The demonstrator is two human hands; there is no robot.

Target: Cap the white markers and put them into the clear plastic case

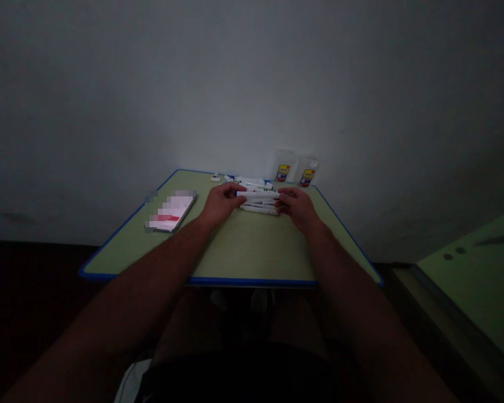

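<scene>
A white marker [258, 195] with a dark blue end lies level between my two hands. My left hand [223, 200] is closed on its blue end, thumb below and fingers above. At the other end, my right hand [297, 205] pinches the marker between thumb and fingers. Below and behind it, several more white markers [259, 209] lie in a loose pile on the table, partly covered by the held one and by my fingers. The room is dim, so the tips of my fingers are hard to make out.
The pale green table [243, 257] has a blue edge and stands against a grey wall [235, 84]. A phone [174, 211] with a lit screen lies at the left. Two clear packets [283, 168] with yellow labels stand at the back right. A small whitish piece [215, 178] lies at the back left.
</scene>
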